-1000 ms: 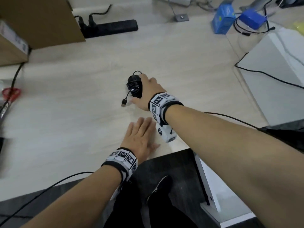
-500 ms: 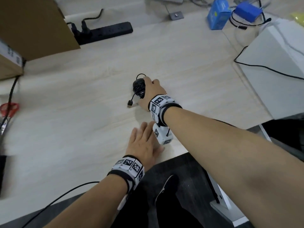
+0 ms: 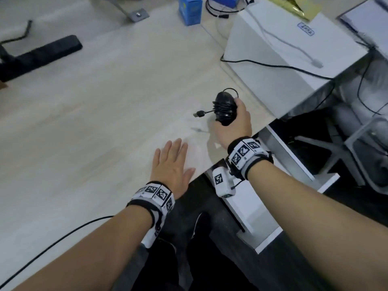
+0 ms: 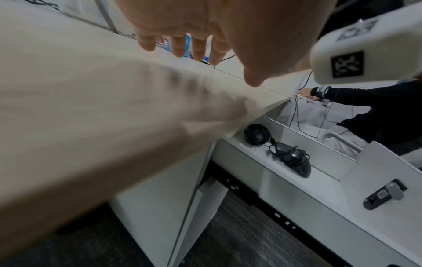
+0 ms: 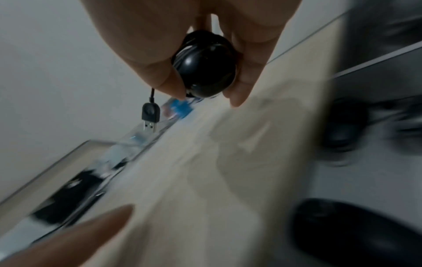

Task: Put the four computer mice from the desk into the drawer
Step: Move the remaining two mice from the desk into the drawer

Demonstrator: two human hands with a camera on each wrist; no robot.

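Both hands sit low in the head view: the right hand at centre right curls thumb and fingers round a black mouse with its cable wound about the body, while the left hand lies flat on the tabletop near the front edge, fingers straight and holding nothing. From the right wrist view the gripped mouse is pinched between thumb and fingers, and its USB plug dangles free below; whether the mouse is clear of the tabletop cannot be told for certain, though a shadow under it suggests that it is lifted. Lower right in the left wrist view, the drawer stands open under the tabletop edge, and two black mice already lie in it: one near the back and one with bundled cable nearer the front. The right wrist view shows dark blurred shapes at its right and lower right, perhaps mice too, but they are too smeared to count. So my judgement is that at least half the job is done, the held mouse is the third or fourth, and no other mouse shows on the tabletop. The drawer lies down and to the right of the right hand, near it, so the held mouse has only to travel off the tabletop edge and down.
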